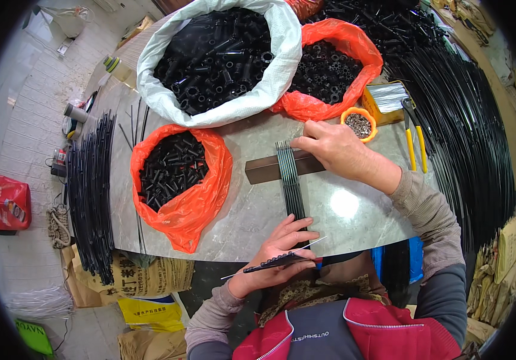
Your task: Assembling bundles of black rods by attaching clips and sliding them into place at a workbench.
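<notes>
A bundle of thin black rods (289,183) lies lengthwise away from the person on the grey bench (246,225), its far part crossing over a dark brown rectangular bar (262,170). The left hand (282,245) grips the near end of the bundle at the bench's front edge, fingers laid over the rods; a dark beaded strip (276,260) and a thin white stick (315,242) show at this hand too, though how they are held is unclear. The right hand (343,150) is bent with thumb and forefinger drawn together at the bundle's far end; whether they pinch anything cannot be told. Just beyond the right hand stand an orange scalloped bowl (372,129) of small metal bits and a yellow box (378,112) of silvery strips, with yellow-handled pliers (422,150) to their right. A white woven sack (148,63) of black tubular parts stands at the back, a red plastic bag (364,48) of small black pieces beside it and another orange-red bag (211,201) nearer, on the left. Long black rods (471,129) cover the bench's right side, and more black rods (90,192) are heaped at its left edge.
</notes>
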Available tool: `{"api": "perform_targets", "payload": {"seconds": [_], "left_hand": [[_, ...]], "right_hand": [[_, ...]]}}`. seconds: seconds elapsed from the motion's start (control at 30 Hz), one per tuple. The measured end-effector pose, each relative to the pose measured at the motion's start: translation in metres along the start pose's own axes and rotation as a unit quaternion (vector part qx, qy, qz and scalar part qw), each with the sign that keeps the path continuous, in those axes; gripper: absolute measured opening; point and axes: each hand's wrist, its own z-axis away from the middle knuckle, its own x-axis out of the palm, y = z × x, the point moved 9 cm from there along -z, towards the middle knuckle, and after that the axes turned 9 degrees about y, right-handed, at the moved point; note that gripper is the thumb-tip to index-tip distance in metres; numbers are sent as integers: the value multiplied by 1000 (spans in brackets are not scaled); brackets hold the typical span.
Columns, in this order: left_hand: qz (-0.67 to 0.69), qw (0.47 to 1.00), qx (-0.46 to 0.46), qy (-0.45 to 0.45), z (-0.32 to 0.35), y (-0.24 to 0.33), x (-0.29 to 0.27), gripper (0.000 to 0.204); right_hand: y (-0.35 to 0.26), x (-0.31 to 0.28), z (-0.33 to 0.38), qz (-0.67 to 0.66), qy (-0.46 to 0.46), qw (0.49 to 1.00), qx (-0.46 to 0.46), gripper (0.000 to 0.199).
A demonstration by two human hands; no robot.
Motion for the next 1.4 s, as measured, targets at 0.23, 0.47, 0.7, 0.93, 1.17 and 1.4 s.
{"api": "perform_targets", "payload": {"seconds": [0.23,0.47,0.7,0.93,1.17,1.4], "left_hand": [[1,1000,5,-3,-1,1,-1,19],[5,1000,19,3,-2,2,-2,19],[-1,1000,27,4,0,3,-2,20],[4,1000,23,10,0,3,-3,18],[6,1000,16,11,-2,5,-5,16],[13,1000,6,15,-3,5,-6,17]], "right_hand": [[-5,-2,1,11,5,1000,3,23],[-11,2,-2,41,-18,999,-15,44],[-7,6,-3,40,-51,998,-21,51],[-2,6,0,20,-43,999,-2,42],[-3,3,-1,5,-21,1000,3,37],[-8,1,-1,48,-2,999,-10,39]]}}
